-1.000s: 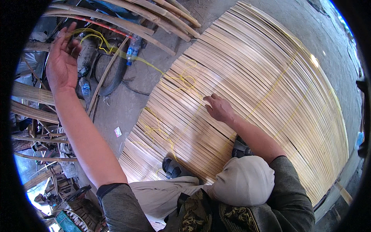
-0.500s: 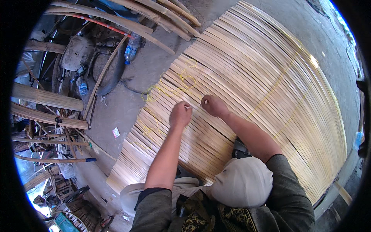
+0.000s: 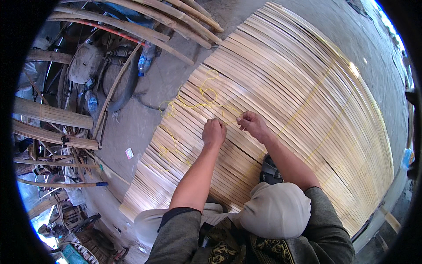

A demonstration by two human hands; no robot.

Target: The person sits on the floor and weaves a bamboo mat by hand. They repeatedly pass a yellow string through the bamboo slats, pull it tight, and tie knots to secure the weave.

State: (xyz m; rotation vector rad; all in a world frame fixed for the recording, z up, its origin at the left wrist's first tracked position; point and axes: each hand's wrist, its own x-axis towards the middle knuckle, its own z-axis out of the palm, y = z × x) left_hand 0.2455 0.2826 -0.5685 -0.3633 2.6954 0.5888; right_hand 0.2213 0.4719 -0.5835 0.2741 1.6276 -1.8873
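Over a wide mat of pale bamboo slats (image 3: 290, 83), my two hands are close together. My right hand (image 3: 254, 125) pinches a thin yellow string (image 3: 193, 105), its thumb and forefinger pressed together. My left hand (image 3: 214, 132) is closed just to the left, knuckles up; the string seems to run into it, though its fingertips are hidden. Loose loops of the string lie on the slats beyond and left of my hands. Further yellow strands (image 3: 318, 92) cross the slats on the right.
Bamboo poles (image 3: 184, 22) jut in at the upper left, near a motorcycle wheel (image 3: 127, 88) and a plastic bottle (image 3: 144, 59). Grey floor (image 3: 118, 145) borders the mat. My shod foot (image 3: 270, 170) rests on the slats below my right forearm.
My left hand has moved right and slightly nearer to me. My right hand has shifted a little right and toward me, drawing the string's near part with it.
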